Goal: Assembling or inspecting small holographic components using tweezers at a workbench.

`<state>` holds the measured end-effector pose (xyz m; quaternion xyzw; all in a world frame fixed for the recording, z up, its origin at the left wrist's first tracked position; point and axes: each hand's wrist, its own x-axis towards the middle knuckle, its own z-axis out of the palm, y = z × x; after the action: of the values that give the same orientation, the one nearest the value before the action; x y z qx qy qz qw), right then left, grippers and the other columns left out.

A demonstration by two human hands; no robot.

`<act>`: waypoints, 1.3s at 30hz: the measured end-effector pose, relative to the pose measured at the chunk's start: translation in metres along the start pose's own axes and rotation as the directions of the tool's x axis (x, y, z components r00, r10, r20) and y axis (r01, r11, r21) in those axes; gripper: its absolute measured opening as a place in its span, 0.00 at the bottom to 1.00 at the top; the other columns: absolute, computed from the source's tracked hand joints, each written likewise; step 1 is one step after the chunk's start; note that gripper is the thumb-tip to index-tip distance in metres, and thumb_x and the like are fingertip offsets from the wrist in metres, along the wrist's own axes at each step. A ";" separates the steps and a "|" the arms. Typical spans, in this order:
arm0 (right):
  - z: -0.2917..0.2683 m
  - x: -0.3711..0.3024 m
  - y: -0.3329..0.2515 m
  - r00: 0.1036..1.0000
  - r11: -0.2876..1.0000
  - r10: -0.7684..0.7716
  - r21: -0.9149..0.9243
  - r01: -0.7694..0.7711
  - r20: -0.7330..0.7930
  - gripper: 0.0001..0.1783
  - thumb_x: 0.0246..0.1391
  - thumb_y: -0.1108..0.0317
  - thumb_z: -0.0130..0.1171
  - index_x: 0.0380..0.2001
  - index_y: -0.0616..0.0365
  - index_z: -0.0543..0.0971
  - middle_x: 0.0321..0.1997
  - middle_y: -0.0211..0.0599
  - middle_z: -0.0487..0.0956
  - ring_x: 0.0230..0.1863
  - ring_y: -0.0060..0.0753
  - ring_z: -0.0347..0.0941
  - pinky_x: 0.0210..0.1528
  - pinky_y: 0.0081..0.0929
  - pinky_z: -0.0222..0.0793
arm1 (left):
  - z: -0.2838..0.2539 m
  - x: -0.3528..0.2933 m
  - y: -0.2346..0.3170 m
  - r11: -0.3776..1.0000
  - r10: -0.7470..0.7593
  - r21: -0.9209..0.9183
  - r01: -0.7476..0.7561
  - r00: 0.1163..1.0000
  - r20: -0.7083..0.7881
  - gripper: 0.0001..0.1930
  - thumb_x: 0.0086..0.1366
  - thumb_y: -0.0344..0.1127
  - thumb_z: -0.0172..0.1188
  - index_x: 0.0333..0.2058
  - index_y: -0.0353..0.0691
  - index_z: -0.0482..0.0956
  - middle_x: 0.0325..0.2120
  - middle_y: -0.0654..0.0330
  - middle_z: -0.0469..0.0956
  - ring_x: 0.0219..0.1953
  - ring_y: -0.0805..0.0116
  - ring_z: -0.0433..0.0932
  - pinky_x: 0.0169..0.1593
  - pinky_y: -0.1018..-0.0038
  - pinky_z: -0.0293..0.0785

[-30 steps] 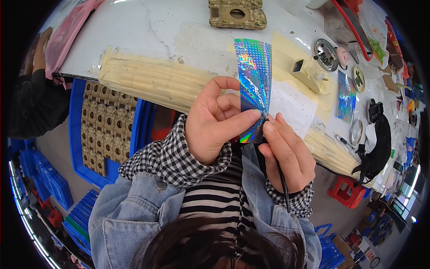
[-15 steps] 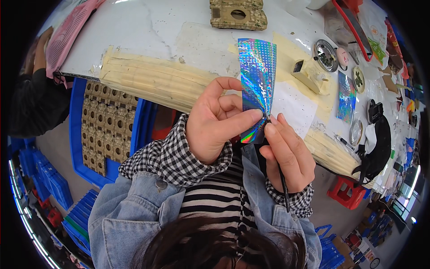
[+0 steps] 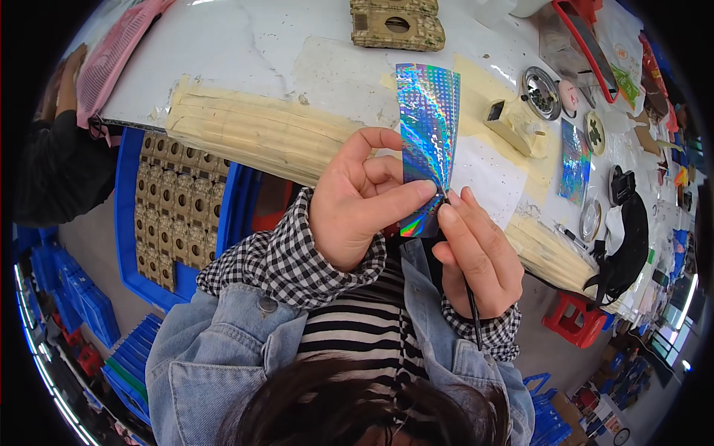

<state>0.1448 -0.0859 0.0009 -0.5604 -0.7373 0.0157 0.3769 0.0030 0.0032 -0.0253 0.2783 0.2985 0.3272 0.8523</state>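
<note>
White tabletop [image 3: 238, 52], edged with cream tape [image 3: 245, 123], is spread out beyond the 2 hands. By the left hand [image 3: 346, 204], an iridescent sheet [image 3: 429, 111] is pinched near its lower end, between the thumb and curled fingers, with its long part raised above the thumb. By the right hand [image 3: 480, 256], a slim black tool [image 3: 473, 308] is gripped in the fingertips, its tip brought to the sheet just beside the left thumb; whether anything is caught there cannot be told. If the tip is pressed or pulled too hard, the sheet could be creased or torn at the pinch, where it is already bent. If the left grip is loosened, the sheet could be twisted away and the thumb pricked. Any tiny piece dropped could be lost among dark specks on the white paper [image 3: 487, 175] beyond the right fingertips.
</note>
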 end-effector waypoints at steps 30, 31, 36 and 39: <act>0.004 0.000 0.000 1.000 1.000 -0.012 0.008 0.012 -0.006 0.19 0.48 0.68 0.63 0.43 0.68 0.77 0.39 0.51 0.79 0.43 0.45 0.78 0.48 0.40 0.76 | -0.002 -0.001 0.000 1.000 0.001 -0.011 -0.001 1.000 -0.011 0.23 0.57 0.22 0.61 0.48 0.33 0.60 0.30 0.58 0.79 0.31 0.77 0.77 0.31 0.85 0.71; 0.004 -0.001 0.000 1.000 1.000 -0.007 0.010 0.007 -0.008 0.18 0.49 0.68 0.63 0.42 0.68 0.78 0.39 0.51 0.79 0.43 0.45 0.78 0.48 0.40 0.76 | -0.002 -0.001 0.000 1.000 0.001 -0.014 -0.001 1.000 -0.011 0.23 0.57 0.22 0.61 0.48 0.33 0.60 0.30 0.58 0.79 0.31 0.77 0.77 0.31 0.84 0.71; 0.005 0.000 -0.002 1.000 0.999 0.015 0.030 -0.015 -0.023 0.18 0.49 0.69 0.62 0.42 0.68 0.78 0.39 0.51 0.79 0.43 0.45 0.78 0.48 0.40 0.76 | -0.001 -0.001 0.000 1.000 0.002 -0.021 -0.002 1.000 -0.012 0.23 0.57 0.22 0.61 0.49 0.33 0.60 0.30 0.58 0.79 0.31 0.76 0.78 0.31 0.84 0.71; 0.004 0.000 -0.003 0.999 0.999 0.031 0.032 -0.030 -0.016 0.17 0.49 0.69 0.62 0.41 0.68 0.78 0.38 0.51 0.79 0.43 0.45 0.78 0.49 0.40 0.75 | -0.004 -0.001 -0.002 1.000 0.006 -0.007 -0.006 1.000 -0.011 0.23 0.57 0.22 0.61 0.49 0.34 0.60 0.30 0.59 0.79 0.30 0.76 0.77 0.30 0.85 0.71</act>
<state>0.1403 -0.0855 -0.0007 -0.5657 -0.7250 0.0285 0.3918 0.0003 0.0024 -0.0286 0.2744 0.3012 0.3324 0.8506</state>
